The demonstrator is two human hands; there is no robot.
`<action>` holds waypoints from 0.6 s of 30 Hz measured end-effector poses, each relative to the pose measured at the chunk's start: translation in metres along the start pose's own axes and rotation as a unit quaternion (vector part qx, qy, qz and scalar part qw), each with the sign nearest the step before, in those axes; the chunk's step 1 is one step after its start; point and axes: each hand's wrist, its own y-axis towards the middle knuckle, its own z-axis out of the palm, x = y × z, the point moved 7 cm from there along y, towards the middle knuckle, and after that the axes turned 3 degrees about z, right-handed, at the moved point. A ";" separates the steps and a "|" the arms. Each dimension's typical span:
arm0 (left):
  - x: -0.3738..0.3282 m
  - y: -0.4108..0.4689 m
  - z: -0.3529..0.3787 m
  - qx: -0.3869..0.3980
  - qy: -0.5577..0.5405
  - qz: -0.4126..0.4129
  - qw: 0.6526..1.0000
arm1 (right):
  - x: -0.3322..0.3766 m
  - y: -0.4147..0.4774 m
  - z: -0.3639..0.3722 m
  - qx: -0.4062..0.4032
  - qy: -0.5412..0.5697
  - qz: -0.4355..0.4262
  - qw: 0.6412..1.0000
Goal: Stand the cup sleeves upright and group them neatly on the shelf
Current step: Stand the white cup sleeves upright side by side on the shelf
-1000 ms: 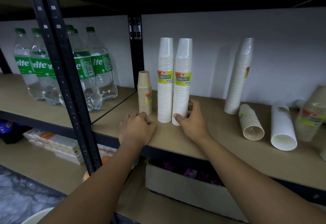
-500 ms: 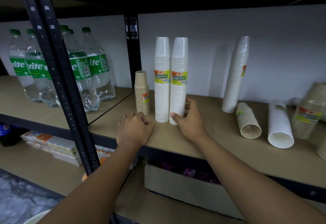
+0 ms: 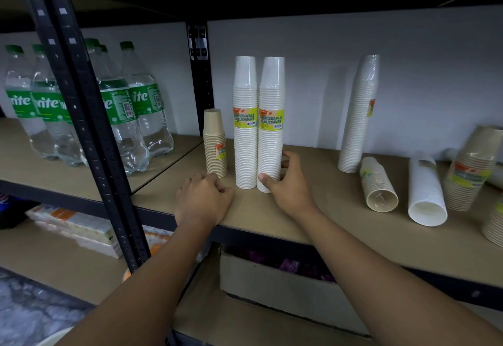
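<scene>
Right hand [image 3: 288,185] curled round the foot of a tall white sleeve of stacked paper cups with a yellow-green label [image 3: 270,125], thumb in front, fingertips [image 3: 289,157] behind, clamped lightly on it. Left hand [image 3: 202,200] a loose fist, fingers together, holding nothing, knuckles resting on the front of the tan board shelf [image 3: 313,226].

Touching that sleeve on its left, a twin white labelled sleeve [image 3: 245,125]; just beside that, a short brown sleeve of kraft cups [image 3: 215,144]. All three upright.

Likely trouble: a push low on so tall a stack, tipping the top into its twin and toppling both; a quick release, leaving it rocking.

Well apart to the right: a tall clear-wrapped white sleeve leaning on the wall [image 3: 359,111], a short beige sleeve lying down [image 3: 378,185], a white sleeve lying down [image 3: 426,190], open mouths forward, both liable to roll.

Far right, brown labelled stacks [image 3: 473,168] cut off by the frame edge, tilt hard to judge. Contact under the palm hidden. Contents of the cardboard box below [image 3: 285,285] too dark to make out.
</scene>
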 end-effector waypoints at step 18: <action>-0.137 -0.048 0.009 0.051 -0.182 0.148 0.971 | -0.001 -0.020 -0.117 -0.136 0.028 0.043 0.989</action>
